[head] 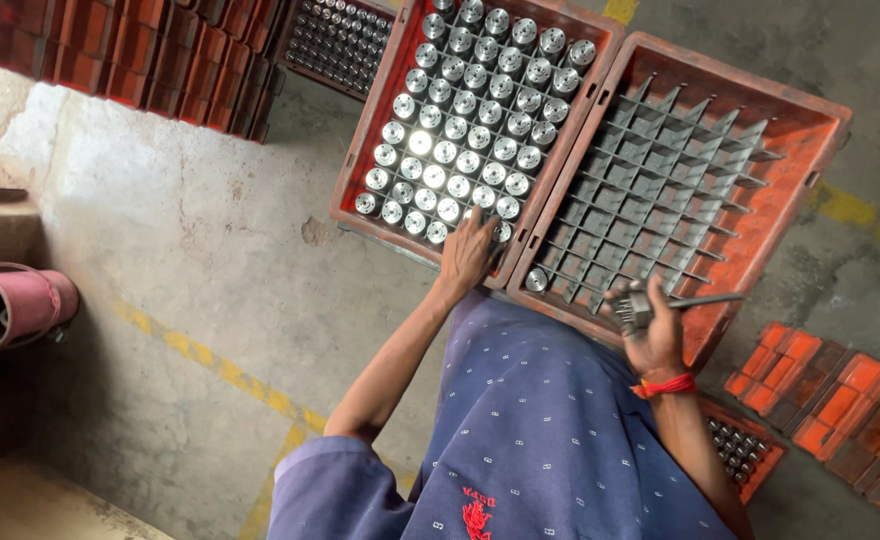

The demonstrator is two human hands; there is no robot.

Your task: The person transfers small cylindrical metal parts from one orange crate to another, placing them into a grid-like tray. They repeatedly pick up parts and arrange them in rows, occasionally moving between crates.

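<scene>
Reaching into the full crate (360, 130), the left hand (468, 255) is touching a near-edge metal cylinder (438, 232), fingers spread. The right hand (652, 330) is gripping a metal tool (660, 302). The cylinders are likely heavy, rigid and slick; best pinched at the rim.
</scene>
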